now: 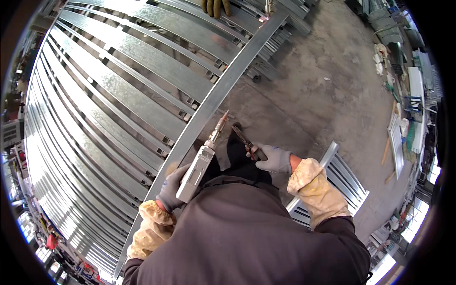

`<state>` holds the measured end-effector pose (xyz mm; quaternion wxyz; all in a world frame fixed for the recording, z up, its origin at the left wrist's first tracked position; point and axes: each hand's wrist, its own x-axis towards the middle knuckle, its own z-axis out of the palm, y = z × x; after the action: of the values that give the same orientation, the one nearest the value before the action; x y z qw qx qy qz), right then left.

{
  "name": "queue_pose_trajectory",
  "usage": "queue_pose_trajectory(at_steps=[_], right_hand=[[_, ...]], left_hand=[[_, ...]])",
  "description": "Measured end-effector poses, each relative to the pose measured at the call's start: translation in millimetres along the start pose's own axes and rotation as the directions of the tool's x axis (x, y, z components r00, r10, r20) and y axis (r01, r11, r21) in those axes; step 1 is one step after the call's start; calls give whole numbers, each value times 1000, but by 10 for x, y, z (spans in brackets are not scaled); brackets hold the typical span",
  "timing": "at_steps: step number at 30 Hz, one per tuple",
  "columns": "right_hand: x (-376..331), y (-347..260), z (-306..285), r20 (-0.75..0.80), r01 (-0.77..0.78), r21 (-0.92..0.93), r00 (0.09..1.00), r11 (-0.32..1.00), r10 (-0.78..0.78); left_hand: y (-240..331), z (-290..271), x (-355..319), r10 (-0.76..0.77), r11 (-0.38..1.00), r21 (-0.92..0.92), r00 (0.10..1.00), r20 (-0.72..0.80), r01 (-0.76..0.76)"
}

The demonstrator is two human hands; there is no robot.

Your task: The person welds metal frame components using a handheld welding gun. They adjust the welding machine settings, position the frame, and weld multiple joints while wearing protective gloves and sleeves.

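A rough concrete floor (313, 95) carries a wide grid of galvanised steel bars (109, 109), one long rail (209, 107) along its near edge. Two gloved hands: the left hand (172, 187) is wrapped around one welding torch (202, 159), nozzle near the rail; the right hand (275, 159) grips one pair of pliers (244, 140). Bare floor lies beyond the rail.
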<state>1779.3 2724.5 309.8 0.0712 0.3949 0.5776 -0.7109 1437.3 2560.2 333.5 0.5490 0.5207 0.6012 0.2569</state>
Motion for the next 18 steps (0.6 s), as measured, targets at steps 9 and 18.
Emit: queue_pose_trajectory(at_steps=[9, 18], right_hand=[[-290, -286, -17, -84, -327, 7, 941, 945, 327], [-44, 703, -230, -92, -244, 398, 949, 884, 303]], left_hand=[[-280, 81, 323, -32, 990, 140, 994, 104, 18], [-224, 1004, 1042, -98, 991, 86, 994, -39, 101]])
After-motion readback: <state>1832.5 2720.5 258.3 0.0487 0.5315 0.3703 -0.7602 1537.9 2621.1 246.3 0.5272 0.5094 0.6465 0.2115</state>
